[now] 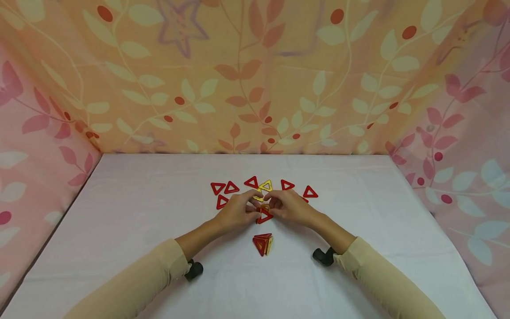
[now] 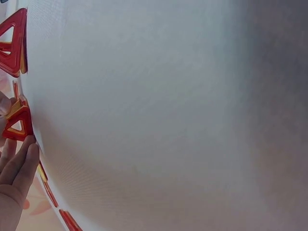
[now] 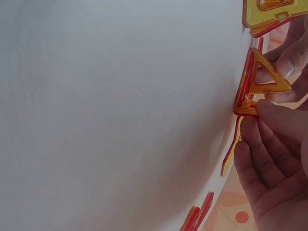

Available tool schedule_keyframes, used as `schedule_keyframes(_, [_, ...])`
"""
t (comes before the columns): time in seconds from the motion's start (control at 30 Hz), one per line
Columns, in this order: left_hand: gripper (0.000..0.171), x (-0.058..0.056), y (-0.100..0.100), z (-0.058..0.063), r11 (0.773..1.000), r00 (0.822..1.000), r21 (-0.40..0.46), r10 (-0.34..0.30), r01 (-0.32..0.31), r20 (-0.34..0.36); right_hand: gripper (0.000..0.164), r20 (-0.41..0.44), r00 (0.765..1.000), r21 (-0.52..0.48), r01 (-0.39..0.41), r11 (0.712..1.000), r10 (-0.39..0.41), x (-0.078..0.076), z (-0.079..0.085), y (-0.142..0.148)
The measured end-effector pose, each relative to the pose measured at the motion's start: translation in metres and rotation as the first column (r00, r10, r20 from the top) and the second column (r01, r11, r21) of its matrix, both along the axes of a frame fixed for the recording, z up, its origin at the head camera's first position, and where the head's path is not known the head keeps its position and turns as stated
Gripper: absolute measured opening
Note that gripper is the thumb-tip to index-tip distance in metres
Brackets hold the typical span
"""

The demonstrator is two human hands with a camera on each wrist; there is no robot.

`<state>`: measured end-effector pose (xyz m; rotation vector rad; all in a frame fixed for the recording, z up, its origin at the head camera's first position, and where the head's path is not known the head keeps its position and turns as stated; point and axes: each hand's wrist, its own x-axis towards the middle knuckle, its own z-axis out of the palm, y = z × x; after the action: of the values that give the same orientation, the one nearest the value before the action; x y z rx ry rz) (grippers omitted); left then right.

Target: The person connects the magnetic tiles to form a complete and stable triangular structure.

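Observation:
My left hand (image 1: 239, 212) and right hand (image 1: 291, 207) meet over a small cluster of magnetic triangle tiles at the table's middle. A red triangle tile (image 1: 264, 216) faces me, and the left fingertips grip it at its edge. In the right wrist view, a yellow-orange triangle tile (image 3: 274, 88) leans up against the red one, its lower corner pinched between my right thumb and fingers. Nearer to me stands a joined pyramid (image 1: 261, 244) of red and yellow triangle tiles, touched by neither hand.
Beyond the hands lie loose red triangle tiles (image 1: 231, 188) and yellow tiles (image 1: 266, 185); another red tile (image 1: 310, 192) lies to the right. A white cloth covers the table (image 1: 119, 212). Patterned curtains (image 1: 239, 88) hang behind and at both sides.

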<state>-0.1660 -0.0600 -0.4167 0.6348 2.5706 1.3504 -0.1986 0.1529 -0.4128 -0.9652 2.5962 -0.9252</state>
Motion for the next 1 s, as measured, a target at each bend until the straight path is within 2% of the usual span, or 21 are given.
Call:
schedule_keyframes(0.23, [0.051,0.0001,0.0003,0.0001,1.0,1.0,0.01,0.011,-0.011,0.013,0.017,0.011,1.0,-0.002,-0.02,1.0,0.02,0.0,-0.0005,0.0005])
schedule_keyframes(0.57, [0.055,-0.0003,-0.0002,-0.0004,1.0,0.999,0.029,0.007,-0.008,0.039,0.018,0.012,0.999,-0.008,-0.04,0.999,0.04,0.0023,-0.0007,0.0004])
schedule_keyframes(0.83, [0.057,-0.0016,-0.0014,-0.0051,1.0,1.0,0.014,0.013,-0.013,0.029,0.017,0.006,0.999,-0.02,-0.052,0.998,0.052,0.0022,-0.0016,-0.0006])
schedule_keyframes(1.0, [0.057,-0.002,-0.0006,-0.0033,1.0,1.0,0.013,0.007,-0.008,0.023,0.017,0.009,0.999,-0.01,-0.047,0.999,0.047,0.0019,-0.002,0.0005])
